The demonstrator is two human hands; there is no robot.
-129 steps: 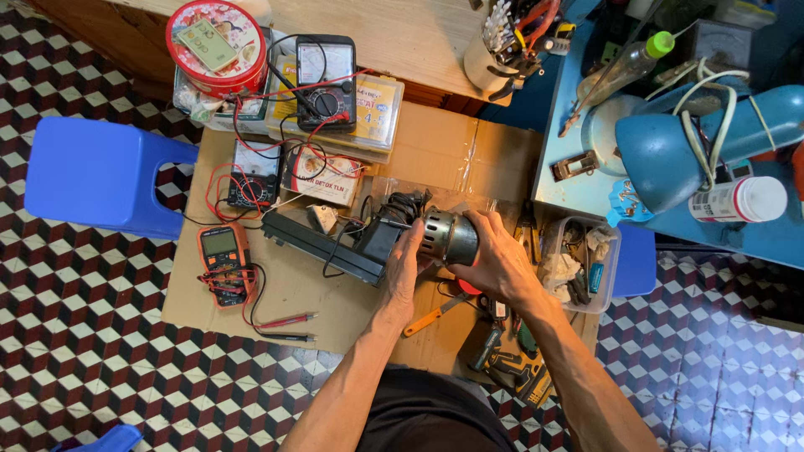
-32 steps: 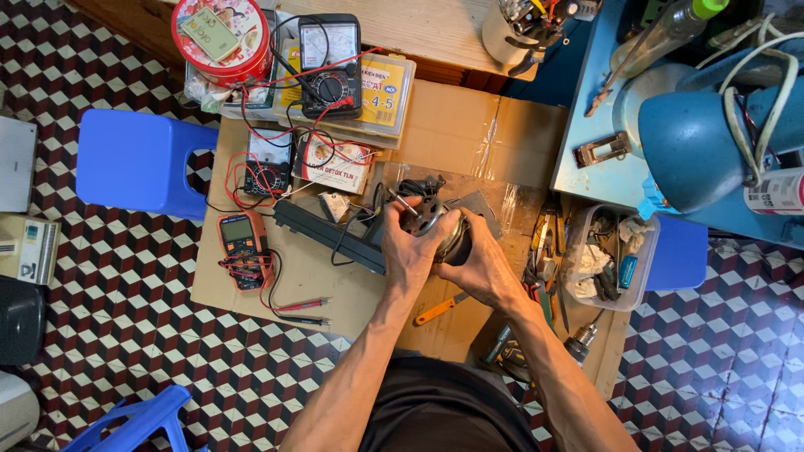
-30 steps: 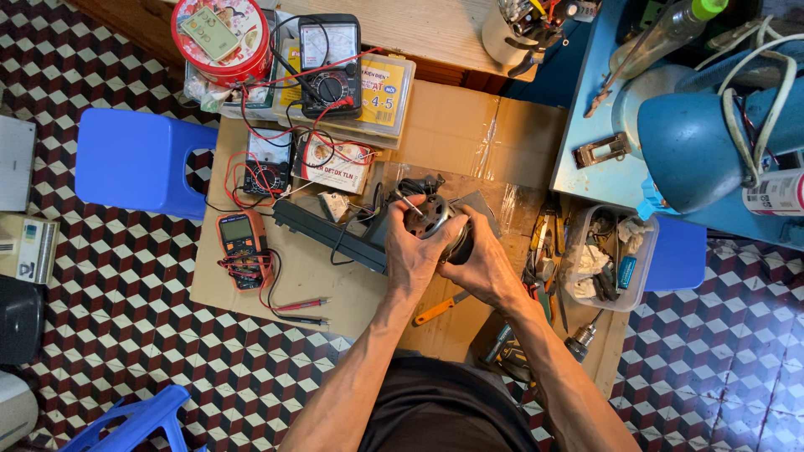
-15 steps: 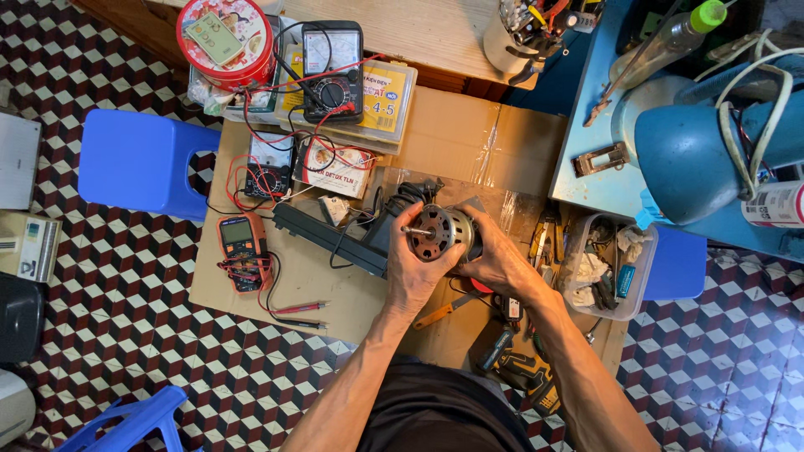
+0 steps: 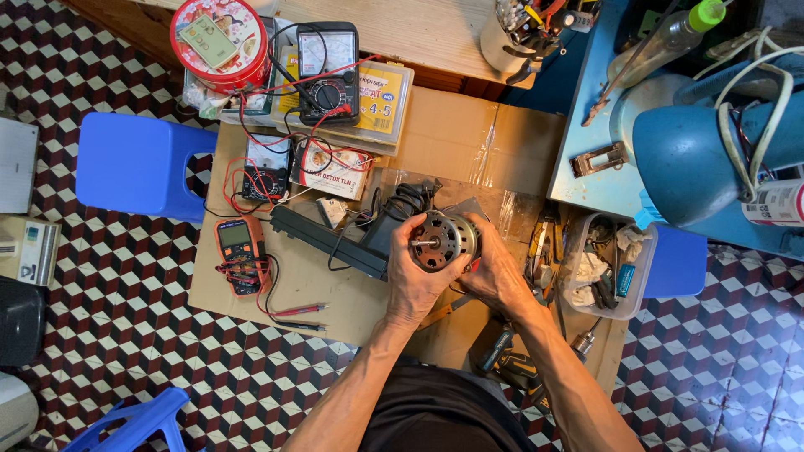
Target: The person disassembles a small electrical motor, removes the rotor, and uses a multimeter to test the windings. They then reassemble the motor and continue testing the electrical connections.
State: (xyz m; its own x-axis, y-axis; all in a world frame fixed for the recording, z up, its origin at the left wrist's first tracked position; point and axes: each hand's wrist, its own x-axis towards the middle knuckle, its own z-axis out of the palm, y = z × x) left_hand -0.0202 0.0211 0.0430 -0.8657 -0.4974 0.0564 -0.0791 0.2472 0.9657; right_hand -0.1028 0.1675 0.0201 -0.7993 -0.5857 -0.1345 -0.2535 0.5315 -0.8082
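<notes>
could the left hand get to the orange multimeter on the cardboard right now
Probably not at once: the left hand is wrapped around the round grey metal motor. The orange multimeter lies uncovered to its left.

Motor [image 5: 440, 241] mid-cardboard sheet [image 5: 469, 142]. Handheld multimeter [image 5: 239, 251] far left of motor, parts tray [image 5: 605, 269] right, tin [image 5: 224, 33] behind-left, stool [image 5: 138, 163] off sheet's left.

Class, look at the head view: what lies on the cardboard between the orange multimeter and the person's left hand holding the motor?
In the head view, a long black bar-shaped unit lies between the orange multimeter and the left hand, with two red probes nearer the cardboard's front edge.
</notes>
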